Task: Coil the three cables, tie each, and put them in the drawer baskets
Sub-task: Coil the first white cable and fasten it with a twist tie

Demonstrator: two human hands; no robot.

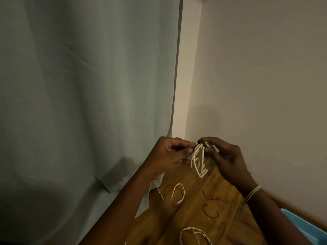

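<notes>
Cables were the concern, and only one of the three was in hand. Behind everything hung a broad grey-green fabric curtain [85,89] on the left and a plain beige wall [265,68] on the right. Below them lay the brown wooden tabletop [228,206], with a corner of a pale blue plastic basket [304,225] at its right edge.

On the wood lay two loose cream braided cables, uncoiled: one [174,193] by the left forearm, another [194,235] at the lower edge. Between them rested two short dark wire ties [209,197], well apart from the hands.

Held above the far end of the table, the coiled cream cable [198,162] hung as a narrow bundle of loops. The left hand [169,153] had fingers curled, pinching the bundle's upper side. The right hand [224,156] gripped the top, fingertips on a small dark tie [201,142] wrapped around the loops.

The step looked like fastening that tie. Done well, it probably called for the left pinch to keep the loops stacked flat while the right drew the tie snug and twisted its ends, close to the top so no loop slipped free. Whether the ends were already twisted could not be told.
</notes>
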